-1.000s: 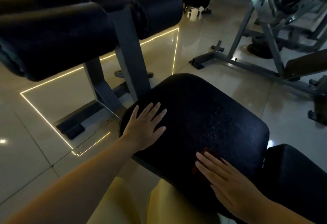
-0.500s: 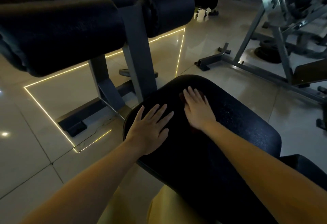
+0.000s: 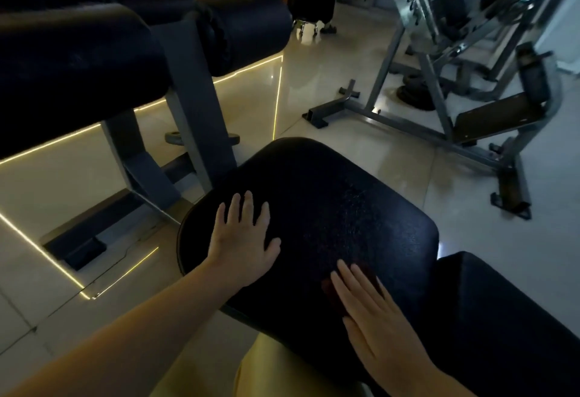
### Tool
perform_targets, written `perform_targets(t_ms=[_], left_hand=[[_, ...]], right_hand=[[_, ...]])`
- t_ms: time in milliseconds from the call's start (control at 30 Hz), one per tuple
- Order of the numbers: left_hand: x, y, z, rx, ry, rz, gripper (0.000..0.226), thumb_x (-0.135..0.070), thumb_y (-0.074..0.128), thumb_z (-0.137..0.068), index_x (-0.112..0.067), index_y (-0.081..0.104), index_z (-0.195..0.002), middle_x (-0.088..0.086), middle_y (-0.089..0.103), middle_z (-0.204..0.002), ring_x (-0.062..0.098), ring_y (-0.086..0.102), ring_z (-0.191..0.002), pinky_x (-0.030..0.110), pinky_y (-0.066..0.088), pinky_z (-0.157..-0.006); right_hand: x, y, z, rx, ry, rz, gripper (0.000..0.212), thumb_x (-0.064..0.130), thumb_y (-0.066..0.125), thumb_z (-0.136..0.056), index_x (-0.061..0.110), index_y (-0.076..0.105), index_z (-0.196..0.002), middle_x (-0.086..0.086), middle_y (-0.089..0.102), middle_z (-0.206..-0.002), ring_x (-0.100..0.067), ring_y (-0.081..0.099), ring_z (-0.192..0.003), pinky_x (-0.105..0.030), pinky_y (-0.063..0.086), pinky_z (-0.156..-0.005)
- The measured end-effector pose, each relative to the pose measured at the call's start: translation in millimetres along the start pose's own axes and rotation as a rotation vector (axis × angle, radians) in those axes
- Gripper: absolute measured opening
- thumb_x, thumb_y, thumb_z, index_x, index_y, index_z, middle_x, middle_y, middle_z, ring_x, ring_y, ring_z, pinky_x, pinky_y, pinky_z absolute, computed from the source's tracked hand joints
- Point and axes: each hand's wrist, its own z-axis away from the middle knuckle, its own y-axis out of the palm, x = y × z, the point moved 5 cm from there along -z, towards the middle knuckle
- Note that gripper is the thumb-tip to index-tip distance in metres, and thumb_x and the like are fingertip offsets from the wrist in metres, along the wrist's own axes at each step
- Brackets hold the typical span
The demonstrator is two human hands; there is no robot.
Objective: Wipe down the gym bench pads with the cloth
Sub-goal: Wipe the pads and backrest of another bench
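Fingers (image 3: 356, 290) flat on dark-red cloth (image 3: 329, 296), black pad (image 3: 329, 202)

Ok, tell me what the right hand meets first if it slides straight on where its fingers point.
Probably only bare seat pad: the right hand, flat on the cloth, points forward-left and should narrowly clear the thumb of the left hand.

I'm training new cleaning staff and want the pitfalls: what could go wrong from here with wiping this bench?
1. The right hand presses the dark red cloth with flat fingers, not gripping it, so the cloth may bunch or slip out mid-stroke.
2. The left hand rests on the seat pad; the patch beneath it could go unwiped.
3. The light is dim and the pad black, so missed spots may be hard to see.
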Motion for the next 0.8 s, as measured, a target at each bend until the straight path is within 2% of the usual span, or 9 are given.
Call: perform_targets(t_ms=[100, 167, 267, 333, 433, 500, 600, 700, 800], left_hand=[[-23.8, 6.5, -10.3, 0.032, 0.0, -0.028, 0.085, -0.072, 0.017, -0.093, -0.023, -0.016, -0.155, 0.023, -0.022, -0.159, 0.052, -0.019, -0.143, 0.062, -0.006, -0.117], [-29.8, 12.3, -17.9, 0.037, 0.017, -0.038, 0.086, -0.076, 0.014, -0.09, -0.03, -0.022, -0.153, 0.023, -0.028, -0.157, 0.053, -0.025, -0.14, 0.066, -0.011, -0.114], [-27.4, 17.4, -23.1, 0.012, 0.033, -0.019, 0.085, -0.079, 0.009, -0.086, -0.035, -0.025, -0.151, 0.022, -0.031, -0.156, 0.048, -0.029, -0.141, 0.065, -0.013, -0.114], [-25.6, 20.3, -24.5, -0.005, 0.04, -0.013, 0.086, -0.08, -0.003, -0.079, -0.036, -0.027, -0.149, 0.021, -0.033, -0.155, 0.047, -0.031, -0.141, 0.065, -0.014, -0.113], [-26.3, 21.8, -24.7, -0.007, 0.054, -0.007, 0.092, -0.079, -0.015, -0.068, -0.037, -0.029, -0.148, 0.021, -0.035, -0.154, 0.046, -0.032, -0.14, 0.065, -0.014, -0.113], [-26.2, 21.3, -25.1, -0.004, 0.053, -0.005, 0.09, -0.079, -0.014, -0.069, -0.037, -0.029, -0.148, 0.02, -0.035, -0.154, 0.045, -0.033, -0.14, 0.065, -0.014, -0.113], [-26.7, 18.9, -23.9, 0.003, 0.044, -0.012, 0.085, -0.079, -0.004, -0.079, -0.037, -0.025, -0.149, 0.02, -0.032, -0.156, 0.044, -0.031, -0.142, 0.065, -0.013, -0.114], [-26.8, 17.5, -21.9, 0.008, 0.042, -0.013, 0.084, -0.079, 0.001, -0.081, -0.037, -0.022, -0.151, 0.019, -0.029, -0.157, 0.043, -0.028, -0.143, 0.065, -0.011, -0.114], [-25.6, 18.2, -22.4, 0.013, 0.043, -0.021, 0.089, -0.081, -0.012, -0.073, -0.038, -0.023, -0.151, 0.019, -0.027, -0.159, 0.043, -0.025, -0.144, 0.064, -0.01, -0.115]], right_hand=[[-11.6, -0.5, -3.7, 0.026, -0.082, 0.016, 0.06, 0.036, 0.032, -0.101, 0.03, 0.013, -0.158, 0.01, 0.008, -0.166, -0.011, 0.006, -0.152, -0.034, 0.011, -0.117], [-24.0, 0.4, -19.8, 0.015, -0.073, 0.009, 0.06, 0.036, 0.029, -0.101, 0.035, 0.008, -0.158, 0.01, 0.003, -0.166, -0.011, 0.0, -0.152, -0.036, 0.004, -0.119], [-58.1, -4.8, -53.2, 0.005, 0.088, 0.01, 0.061, 0.047, 0.012, -0.095, 0.049, -0.009, -0.152, 0.014, -0.025, -0.161, -0.009, -0.023, -0.148, -0.039, -0.012, -0.122], [-82.2, -8.8, -81.0, 0.027, 0.226, -0.016, 0.061, 0.052, 0.002, -0.088, 0.054, -0.011, -0.148, 0.015, -0.039, -0.154, -0.008, -0.036, -0.142, -0.043, -0.017, -0.118], [-112.9, -16.3, -119.3, 0.027, 0.42, -0.034, 0.055, 0.047, 0.017, -0.101, 0.048, 0.001, -0.153, 0.003, -0.031, -0.16, -0.02, -0.026, -0.148, -0.053, -0.01, -0.118], [-129.4, -21.7, -137.3, 0.004, 0.564, -0.09, 0.055, 0.039, 0.025, -0.104, 0.04, 0.007, -0.156, -0.003, -0.018, -0.164, -0.025, -0.015, -0.151, -0.059, -0.002, -0.118], [-137.7, -25.9, -147.5, -0.031, 0.735, -0.158, 0.056, 0.04, 0.025, -0.104, 0.033, 0.011, -0.157, -0.005, -0.002, -0.166, -0.028, -0.004, -0.152, -0.059, 0.003, -0.119], [-124.1, -27.8, -136.3, -0.073, 0.759, -0.189, 0.057, 0.037, 0.026, -0.104, 0.029, 0.008, -0.158, -0.006, 0.002, -0.166, -0.029, -0.002, -0.152, -0.055, 0.003, -0.121], [-93.7, -22.4, -99.3, -0.055, 0.702, -0.176, 0.058, 0.039, 0.022, -0.105, 0.031, 0.0, -0.158, -0.004, -0.006, -0.166, -0.027, -0.009, -0.152, -0.051, -0.003, -0.121]])
